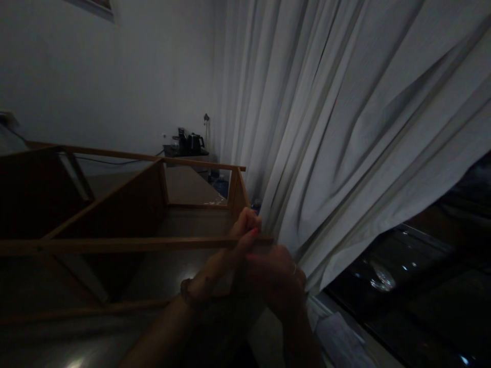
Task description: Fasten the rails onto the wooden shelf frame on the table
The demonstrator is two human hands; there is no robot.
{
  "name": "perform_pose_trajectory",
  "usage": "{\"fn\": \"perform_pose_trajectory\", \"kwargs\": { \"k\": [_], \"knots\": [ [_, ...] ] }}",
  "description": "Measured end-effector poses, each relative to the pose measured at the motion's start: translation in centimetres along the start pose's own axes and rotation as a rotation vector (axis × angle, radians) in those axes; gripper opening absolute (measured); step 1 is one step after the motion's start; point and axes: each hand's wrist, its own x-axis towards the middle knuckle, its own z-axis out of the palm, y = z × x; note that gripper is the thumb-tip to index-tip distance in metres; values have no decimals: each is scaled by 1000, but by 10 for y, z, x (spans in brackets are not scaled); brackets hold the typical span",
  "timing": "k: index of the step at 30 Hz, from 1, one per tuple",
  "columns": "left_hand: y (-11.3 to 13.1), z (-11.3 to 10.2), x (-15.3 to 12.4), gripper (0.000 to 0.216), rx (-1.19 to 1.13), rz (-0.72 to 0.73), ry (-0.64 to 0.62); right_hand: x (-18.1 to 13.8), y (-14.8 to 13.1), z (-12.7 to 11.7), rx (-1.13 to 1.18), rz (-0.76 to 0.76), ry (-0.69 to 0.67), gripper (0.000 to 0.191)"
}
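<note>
The room is dark. My left hand [245, 230] is closed in a pinch on the edge of a white curtain [345, 128], right beside the end of a wooden frame rail [115, 245]. A bracelet shows on that wrist. My right hand [276, 278] sits just below and to the right, fingers curled near the curtain's hem, with a ring on one finger. What the right hand holds is too dim to make out. The curtain is drawn aside to the upper left, with a dark window [422, 276] exposed under it.
A wooden open-frame shelf unit [161, 168] fills the left and middle. A small table with a kettle [194, 142] stands by the far wall. Paper or cloth [341, 342] lies low right by the window ledge.
</note>
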Motion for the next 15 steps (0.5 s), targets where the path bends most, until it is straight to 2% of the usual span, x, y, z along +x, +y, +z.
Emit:
{"fn": "perform_pose_trajectory", "kwargs": {
  "k": [10, 15],
  "knots": [
    [-3, 1, -2, 39, -45, -14, 37, -7, -8, 9, 7, 234, 36, 19],
    [-1, 1, -3, 38, -15, -44, 53, -7, -9, 13, 3, 194, 77, 19]
  ]
}}
